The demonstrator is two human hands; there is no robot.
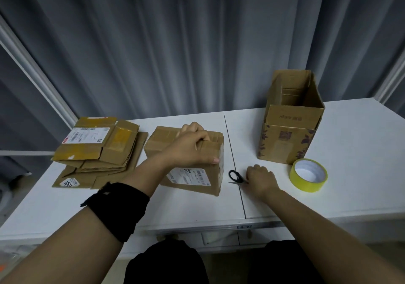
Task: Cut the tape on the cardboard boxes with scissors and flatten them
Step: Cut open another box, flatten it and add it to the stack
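Observation:
A closed cardboard box [192, 174] with a shipping label stands at the middle of the white table [350, 141]. My left hand [192, 147] grips its top, fingers curled over the far edge and thumb on the near side. Black-handled scissors [235, 177] lie on the table just right of the box. My right hand [260, 179] rests with curled fingers on the scissors' right end, hiding the blades. Whether it holds them I cannot tell. A stack of flattened boxes [98, 152] lies at the left.
A tall open cardboard box [289, 130] stands at the back right. A roll of yellow tape [309, 177] lies in front of it. Grey curtains hang behind the table. A seam runs across the tabletop under the scissors.

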